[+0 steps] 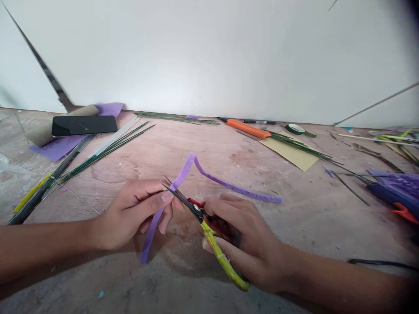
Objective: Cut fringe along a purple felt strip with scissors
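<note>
Between the thumb and fingers of my left hand (139, 209) is a long, narrow purple paper strip (185, 170). One end of the strip hangs below that hand; the other bends over at a peak and trails down to the right, close to the tabletop. My right hand (248, 240) grips a pair of scissors (196, 211) with yellow and red handles. Their dark blades are parted and lie around the strip, right beside my left thumb tip. Some of the right fingers are hidden behind the handles.
At left, a black phone (84, 125) rests on a cardboard roll and purple paper (59, 148). Green wires (108, 148) lie near it. An orange cutter (248, 129), a yellow card (291, 152) and green tape (295, 128) lie behind. Blue-handled pliers (393, 198) are at right. A white wall (212, 56) rises at the back.
</note>
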Available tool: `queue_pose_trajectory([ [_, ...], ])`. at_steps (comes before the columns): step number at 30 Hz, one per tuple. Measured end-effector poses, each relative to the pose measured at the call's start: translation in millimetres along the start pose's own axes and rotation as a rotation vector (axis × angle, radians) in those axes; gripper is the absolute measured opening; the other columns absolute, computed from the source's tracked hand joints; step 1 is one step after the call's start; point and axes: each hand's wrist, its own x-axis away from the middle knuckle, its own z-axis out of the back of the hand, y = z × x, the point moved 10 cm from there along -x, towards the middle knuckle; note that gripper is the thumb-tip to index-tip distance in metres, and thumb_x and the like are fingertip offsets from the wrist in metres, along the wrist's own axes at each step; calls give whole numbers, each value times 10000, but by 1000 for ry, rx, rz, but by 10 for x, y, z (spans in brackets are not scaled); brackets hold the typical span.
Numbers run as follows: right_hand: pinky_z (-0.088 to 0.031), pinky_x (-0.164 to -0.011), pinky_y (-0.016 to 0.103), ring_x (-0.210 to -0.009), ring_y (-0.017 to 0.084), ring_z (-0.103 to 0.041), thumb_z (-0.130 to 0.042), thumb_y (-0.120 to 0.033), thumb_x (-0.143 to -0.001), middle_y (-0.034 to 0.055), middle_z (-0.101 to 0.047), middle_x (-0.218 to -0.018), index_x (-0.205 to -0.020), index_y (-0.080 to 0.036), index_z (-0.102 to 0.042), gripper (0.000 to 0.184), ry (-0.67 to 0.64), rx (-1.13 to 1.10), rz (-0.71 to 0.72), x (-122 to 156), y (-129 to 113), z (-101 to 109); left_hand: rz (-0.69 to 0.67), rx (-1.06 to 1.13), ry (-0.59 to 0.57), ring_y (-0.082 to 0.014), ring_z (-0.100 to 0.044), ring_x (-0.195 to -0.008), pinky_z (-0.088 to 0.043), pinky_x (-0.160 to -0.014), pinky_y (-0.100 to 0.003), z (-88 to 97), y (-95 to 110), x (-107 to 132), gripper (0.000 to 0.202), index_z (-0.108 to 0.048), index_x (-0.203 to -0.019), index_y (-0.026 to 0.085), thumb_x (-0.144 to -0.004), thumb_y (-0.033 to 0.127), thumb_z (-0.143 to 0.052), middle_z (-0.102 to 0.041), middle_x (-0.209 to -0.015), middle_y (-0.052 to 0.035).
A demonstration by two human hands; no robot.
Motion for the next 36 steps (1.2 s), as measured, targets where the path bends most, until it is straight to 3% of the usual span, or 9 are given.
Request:
queue_pose_trajectory([
  [9,-259,-602,284,-583,134,-376,-543,-261,-899,-36,-457,-635,-741,-204,-402,219,3,-4,10,3,-15,-2,-26,-74,-31,-50,-457,-418,-321,-379,-133,-29,7,4,338,-666,-835,123,-983,366,-484,-612,-572,3],
  [25,-246,-603,279,-594,139,-367,-519,-244,-910,-37,-447,-673,-793,-209,-398,172,-1,-34,79,31,-42,-11,17,-19,-86,-31,-444,-410,-331,-388,-102,-89,-36,-4,321,-661,-834,120,-980,351,-492,-607,-550,13],
  [36,-253,-599,278,-588,126,-374,-519,-248,-936,-41,-457,-658,-765,-199,-420,203,9,-31,38,18,-23,-3,68,29,-61,-41,-448,-419,-329,-392,-122,-65,-80,21,317,-673,-857,129,-958,393,-530,-631,-577,0],
])
